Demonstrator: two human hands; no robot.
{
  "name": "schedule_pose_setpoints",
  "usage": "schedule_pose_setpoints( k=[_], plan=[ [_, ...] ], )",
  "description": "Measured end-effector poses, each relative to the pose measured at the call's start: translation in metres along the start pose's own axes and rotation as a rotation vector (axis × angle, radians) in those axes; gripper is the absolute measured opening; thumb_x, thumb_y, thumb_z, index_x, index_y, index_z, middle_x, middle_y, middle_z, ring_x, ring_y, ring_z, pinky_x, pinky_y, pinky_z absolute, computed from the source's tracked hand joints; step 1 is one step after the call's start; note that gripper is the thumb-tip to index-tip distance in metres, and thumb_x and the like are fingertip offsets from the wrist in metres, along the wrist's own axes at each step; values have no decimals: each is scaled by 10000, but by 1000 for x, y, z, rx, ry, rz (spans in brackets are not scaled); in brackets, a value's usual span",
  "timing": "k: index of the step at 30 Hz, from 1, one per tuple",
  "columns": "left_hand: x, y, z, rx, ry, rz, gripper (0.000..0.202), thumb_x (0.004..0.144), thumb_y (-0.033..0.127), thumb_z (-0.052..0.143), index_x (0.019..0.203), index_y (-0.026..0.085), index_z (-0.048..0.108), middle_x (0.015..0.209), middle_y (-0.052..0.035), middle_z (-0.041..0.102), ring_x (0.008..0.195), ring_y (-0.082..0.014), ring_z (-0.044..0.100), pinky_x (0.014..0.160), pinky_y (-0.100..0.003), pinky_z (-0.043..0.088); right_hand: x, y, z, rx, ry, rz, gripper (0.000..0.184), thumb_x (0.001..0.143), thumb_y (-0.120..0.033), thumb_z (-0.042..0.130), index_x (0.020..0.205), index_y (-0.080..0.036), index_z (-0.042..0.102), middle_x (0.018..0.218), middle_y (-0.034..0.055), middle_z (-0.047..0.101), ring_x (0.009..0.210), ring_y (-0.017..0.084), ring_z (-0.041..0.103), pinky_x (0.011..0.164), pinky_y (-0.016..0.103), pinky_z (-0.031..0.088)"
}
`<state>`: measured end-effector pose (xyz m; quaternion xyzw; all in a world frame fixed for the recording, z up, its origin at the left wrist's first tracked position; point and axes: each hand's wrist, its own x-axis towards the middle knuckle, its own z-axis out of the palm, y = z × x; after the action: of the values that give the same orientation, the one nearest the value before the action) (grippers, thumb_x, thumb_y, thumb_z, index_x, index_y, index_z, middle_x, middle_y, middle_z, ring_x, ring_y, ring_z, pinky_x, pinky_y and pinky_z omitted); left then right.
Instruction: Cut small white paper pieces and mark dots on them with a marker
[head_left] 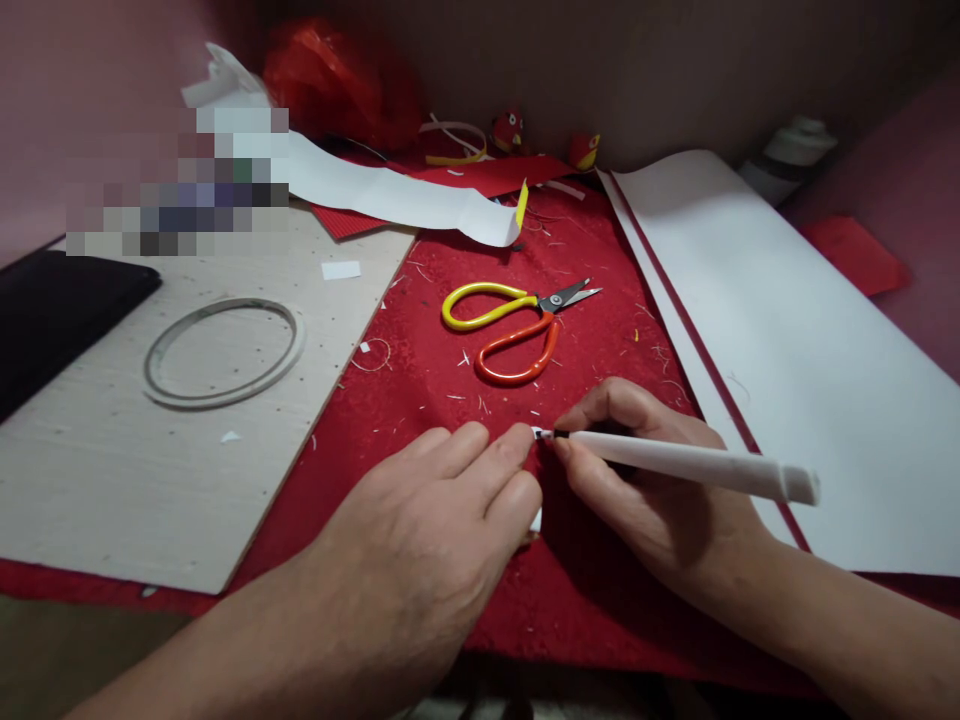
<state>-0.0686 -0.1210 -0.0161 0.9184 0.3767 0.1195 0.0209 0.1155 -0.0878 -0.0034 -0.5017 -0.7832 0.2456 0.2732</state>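
Observation:
My right hand (652, 460) pinches a white marker pen (690, 465) close to its black tip. The barrel slopes out to the right over the back of that hand. Its tip meets a small white piece of paper (536, 521) at my left fingertips. My left hand (457, 500) is closed on this piece, fingers curled over it, so most of the paper is hidden. Just beyond both hands lies a pair of scissors (553, 303) with one yellow and one orange handle, blades slightly apart and pointing right.
A wooden board (225, 480) on the left bears a ring of tape (296, 370) and a black flat object (67, 310). Large white sheets (787, 300) lie right. Behind are a curling white paper strip (390, 195), a red plastic bag (337, 85) and two small red figures. Scraps dot the red cloth (420, 370).

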Motion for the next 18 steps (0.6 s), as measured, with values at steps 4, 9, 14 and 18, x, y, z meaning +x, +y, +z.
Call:
schedule_pose_setpoints(
  k=[4, 9, 14, 18],
  plan=[
    [0, 0, 0, -2, 8, -1, 271, 859, 106, 333, 923, 138, 595, 1193, -140, 602, 935, -262, 595, 786, -467, 503, 1, -1, -2, 60, 2, 26, 101, 771, -108, 548, 732, -196, 516, 618, -34, 597, 496, 82, 525, 444, 182, 407],
    [1, 0, 0, 2, 0, -5, 258, 849, 103, 352, 925, 140, 595, 1191, -130, 607, 936, -261, 595, 798, -474, 502, 1, -2, -2, 41, -7, 10, 104, 768, -101, 551, 728, -190, 514, 609, -37, 590, 494, 78, 511, 445, 182, 397],
    [0, 1, 0, 20, -6, -5, 264, 854, 107, 348, 925, 143, 599, 1184, -127, 609, 932, -256, 593, 783, -458, 506, -1, 1, -1, 26, -18, -8, 83, 782, -124, 550, 760, -197, 516, 621, -38, 594, 499, 78, 512, 453, 187, 395],
    [0, 1, 1, 33, -3, -8, 267, 857, 114, 345, 933, 144, 600, 1180, -125, 611, 939, -251, 590, 795, -455, 503, -1, 1, 0, 11, -12, 8, 88, 770, -124, 551, 748, -201, 515, 610, -34, 594, 482, 85, 514, 435, 196, 388]
  ],
)
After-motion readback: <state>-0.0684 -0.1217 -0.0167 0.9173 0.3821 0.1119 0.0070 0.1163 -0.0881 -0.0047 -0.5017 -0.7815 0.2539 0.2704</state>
